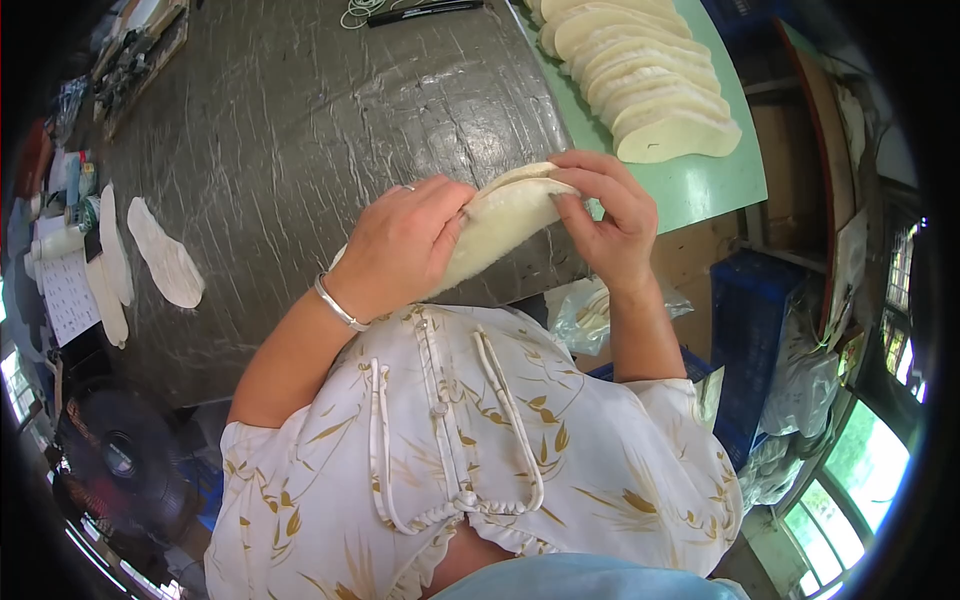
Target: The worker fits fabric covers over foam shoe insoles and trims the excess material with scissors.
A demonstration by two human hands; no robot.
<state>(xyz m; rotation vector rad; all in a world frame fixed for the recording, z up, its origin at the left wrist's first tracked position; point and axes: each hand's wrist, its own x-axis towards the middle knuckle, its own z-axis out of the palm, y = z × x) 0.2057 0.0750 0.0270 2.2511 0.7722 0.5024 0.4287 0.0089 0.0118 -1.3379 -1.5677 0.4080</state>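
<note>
Between my hands is a cream, fuzzy shoe insole (500,222), tilted above the near edge of the dark table. Two layers part along its upper edge. My left hand (405,240), with a silver bangle at the wrist, is closed on the insole's left part, and its fingers curl over the top. At the other end my right hand (610,215) pinches the tip between thumb and fingers. The insole's lower left part is hidden behind my left hand.
A long overlapping row of cream insoles (645,85) lies on a green board (690,190) at the far right. Loose insoles (165,255) lie at the left of the dark table (300,110). A black pen (425,11) is at the far edge. A fan (120,455) stands lower left, a blue crate (750,340) at right.
</note>
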